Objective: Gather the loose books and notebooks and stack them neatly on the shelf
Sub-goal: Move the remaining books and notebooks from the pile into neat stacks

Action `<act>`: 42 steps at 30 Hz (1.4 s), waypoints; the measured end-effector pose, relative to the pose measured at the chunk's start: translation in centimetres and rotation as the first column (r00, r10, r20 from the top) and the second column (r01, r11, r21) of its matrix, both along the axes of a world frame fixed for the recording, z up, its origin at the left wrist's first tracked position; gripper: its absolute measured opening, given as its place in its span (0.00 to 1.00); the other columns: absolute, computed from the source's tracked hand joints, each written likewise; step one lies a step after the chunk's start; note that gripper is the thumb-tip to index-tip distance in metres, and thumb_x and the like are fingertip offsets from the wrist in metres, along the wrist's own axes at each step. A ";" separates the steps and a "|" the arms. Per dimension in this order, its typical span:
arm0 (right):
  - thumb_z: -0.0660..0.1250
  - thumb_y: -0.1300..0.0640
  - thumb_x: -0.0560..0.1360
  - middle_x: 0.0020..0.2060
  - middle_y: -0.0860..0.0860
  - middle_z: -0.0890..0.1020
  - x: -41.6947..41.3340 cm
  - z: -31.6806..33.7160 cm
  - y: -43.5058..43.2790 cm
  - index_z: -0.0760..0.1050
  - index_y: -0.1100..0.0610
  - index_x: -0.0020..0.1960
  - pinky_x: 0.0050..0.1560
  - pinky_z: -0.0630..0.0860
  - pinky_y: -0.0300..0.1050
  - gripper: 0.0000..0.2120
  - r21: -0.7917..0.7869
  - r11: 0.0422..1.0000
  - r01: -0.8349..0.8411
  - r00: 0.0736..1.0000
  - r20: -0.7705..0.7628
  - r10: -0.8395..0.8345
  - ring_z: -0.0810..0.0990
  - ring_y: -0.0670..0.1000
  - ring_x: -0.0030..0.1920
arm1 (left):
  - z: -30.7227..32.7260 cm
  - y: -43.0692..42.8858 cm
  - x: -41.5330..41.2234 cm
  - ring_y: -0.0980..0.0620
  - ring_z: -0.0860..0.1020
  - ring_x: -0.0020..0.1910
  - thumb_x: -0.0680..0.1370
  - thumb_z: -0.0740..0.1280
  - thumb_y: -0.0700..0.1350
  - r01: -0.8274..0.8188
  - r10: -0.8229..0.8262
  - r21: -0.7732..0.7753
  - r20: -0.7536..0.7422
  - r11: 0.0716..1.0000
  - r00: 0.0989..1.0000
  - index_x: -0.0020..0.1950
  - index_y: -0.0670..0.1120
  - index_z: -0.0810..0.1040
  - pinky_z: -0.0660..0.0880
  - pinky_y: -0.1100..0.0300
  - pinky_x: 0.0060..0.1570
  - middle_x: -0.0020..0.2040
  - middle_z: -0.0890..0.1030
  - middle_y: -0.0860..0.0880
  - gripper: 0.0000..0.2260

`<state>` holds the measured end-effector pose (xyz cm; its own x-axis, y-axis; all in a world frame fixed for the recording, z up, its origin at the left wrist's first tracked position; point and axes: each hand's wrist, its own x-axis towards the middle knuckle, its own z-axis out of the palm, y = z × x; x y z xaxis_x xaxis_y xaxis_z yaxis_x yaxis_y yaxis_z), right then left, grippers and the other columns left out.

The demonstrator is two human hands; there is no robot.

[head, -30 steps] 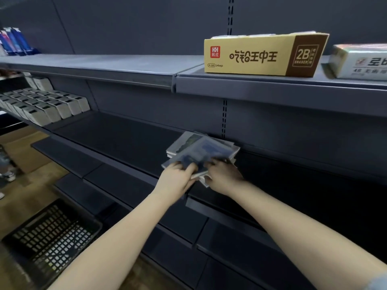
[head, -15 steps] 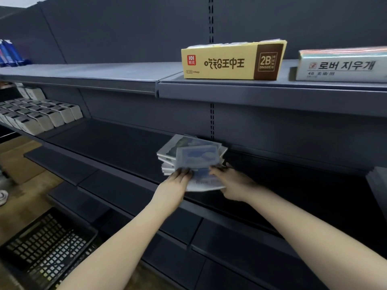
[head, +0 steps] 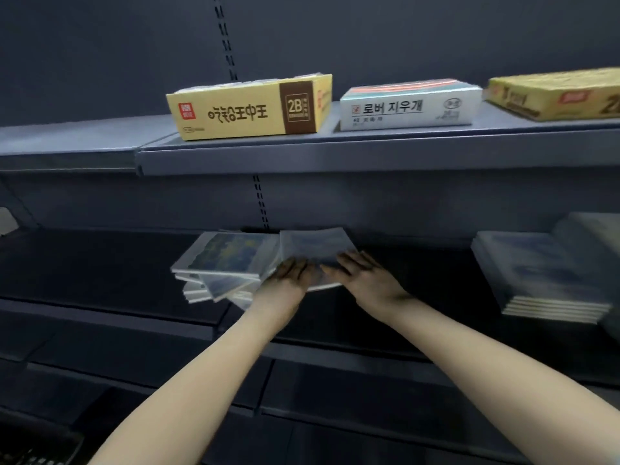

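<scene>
Several blue-covered notebooks point(head: 231, 260) askew; left hand point(head: 290, 275), right hand point(head: 365, 276) spread flat on one.

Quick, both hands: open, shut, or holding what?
Left hand: on the notebook, grip cannot be told.
Right hand: open, flat on that notebook.

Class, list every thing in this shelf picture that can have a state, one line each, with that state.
Loose notebook pile, fanned out, edges uneven.
Single notebook, at the pile's right edge, under both hands.
Left hand, fingers flat on the single notebook.
Right hand, fingers flat on the single notebook.
Notebook stack at right, squared, untouched.
Yellow 2B eraser box, lying flat, upper shelf.
</scene>
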<state>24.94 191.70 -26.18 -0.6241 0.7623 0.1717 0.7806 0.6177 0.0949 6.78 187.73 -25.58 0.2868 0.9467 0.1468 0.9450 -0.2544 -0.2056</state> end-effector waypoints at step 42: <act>0.47 0.63 0.82 0.76 0.61 0.47 30.2 -5.2 -5.5 0.43 0.65 0.76 0.74 0.46 0.47 0.25 -0.143 0.671 0.728 0.682 0.042 -0.730 0.48 0.58 0.76 | -7.3 6.0 35.5 0.38 0.82 0.39 0.68 0.65 0.40 0.465 -0.464 0.004 -0.062 0.885 0.884 0.47 0.36 0.84 0.81 0.52 0.37 0.41 0.82 0.34 0.13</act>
<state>55.11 186.22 -31.34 0.1423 0.9892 0.0341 0.9889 -0.1436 0.0382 42.32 193.70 -32.83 0.7015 0.7003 0.1324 0.7058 -0.6570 -0.2649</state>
